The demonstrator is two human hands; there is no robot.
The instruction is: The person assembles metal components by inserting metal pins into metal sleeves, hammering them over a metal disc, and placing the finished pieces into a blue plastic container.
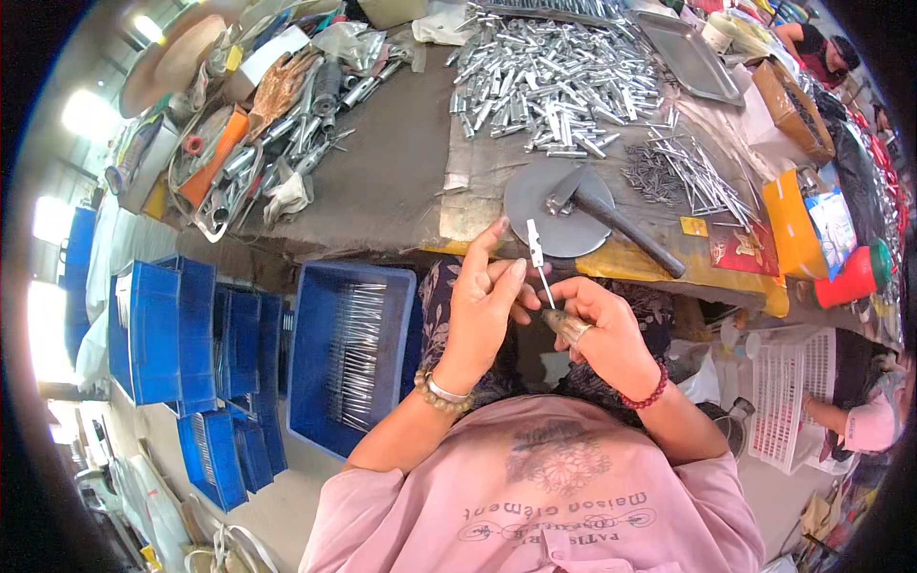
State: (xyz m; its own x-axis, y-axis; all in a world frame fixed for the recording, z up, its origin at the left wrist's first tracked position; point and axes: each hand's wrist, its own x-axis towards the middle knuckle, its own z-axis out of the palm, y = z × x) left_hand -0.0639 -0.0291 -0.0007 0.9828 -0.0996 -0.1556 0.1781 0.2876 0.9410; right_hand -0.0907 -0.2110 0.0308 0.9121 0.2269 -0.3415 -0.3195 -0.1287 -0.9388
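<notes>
My right hand [600, 325] is closed round the lower end of a thin metal rod, with a ring and a dark covering showing on its fingers. At the rod's upper end sits a slotted silver metal sleeve [535, 244], pointing up and away from me. My left hand [480, 310] is close on the left, its index finger raised and apart from the thumb. That thumb's tip is right beside the sleeve; whether it touches is unclear. Just beyond the hands, a hammer [626, 234] rests across a round grey metal plate [535, 205] on the bench.
A large heap of silver metal sleeves [554, 81] covers the bench's far middle. Loose thin rods [702, 181] and dark small pins [650, 172] lie to its right, near a metal tray [683, 57]. Left of my lap stands a blue crate [306, 382] of rods. Tools crowd the left.
</notes>
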